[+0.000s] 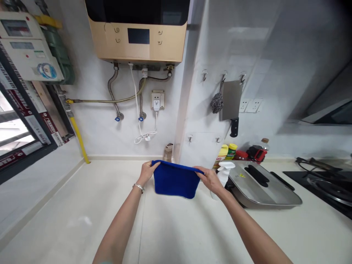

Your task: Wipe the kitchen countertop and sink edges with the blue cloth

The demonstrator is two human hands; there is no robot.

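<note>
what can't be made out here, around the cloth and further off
All in the head view:
Blue cloth: its far side, turned away from the camera.
White spray bottle: part of its body, behind the right hand and wrist.
Water heater: its top, cut off by the upper edge.
Black cooktop: cut off by the right edge.
Gas meter: its readings, too small and blurred.

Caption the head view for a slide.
Left hand and right hand hold a blue cloth by its upper corners over a pale countertop, near a spray bottle.
</note>
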